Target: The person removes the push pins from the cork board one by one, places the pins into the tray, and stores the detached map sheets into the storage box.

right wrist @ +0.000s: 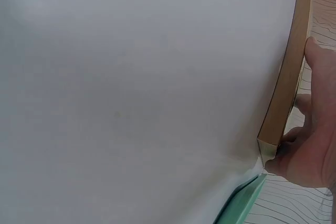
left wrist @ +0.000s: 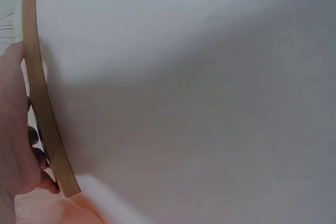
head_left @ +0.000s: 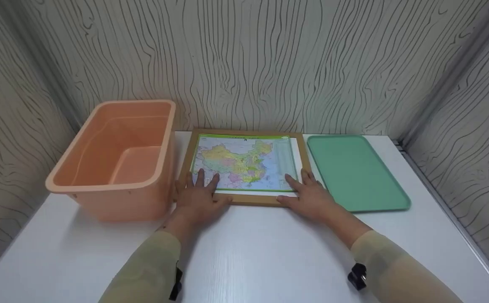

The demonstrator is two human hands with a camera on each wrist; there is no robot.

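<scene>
Both hands, the left hand (head_left: 198, 198) and right hand (head_left: 309, 195), rest flat with fingers spread on the near corners of the wooden-framed colourful map puzzle board (head_left: 244, 164), lying on the white surface (head_left: 248, 252) between the orange plastic bin (head_left: 118, 160) and green tray (head_left: 354, 170), so uneven lifting could tip it and spill loose pieces.

Pale beige long sleeves on both arms; bare hands — small black clips near the cuffs
</scene>
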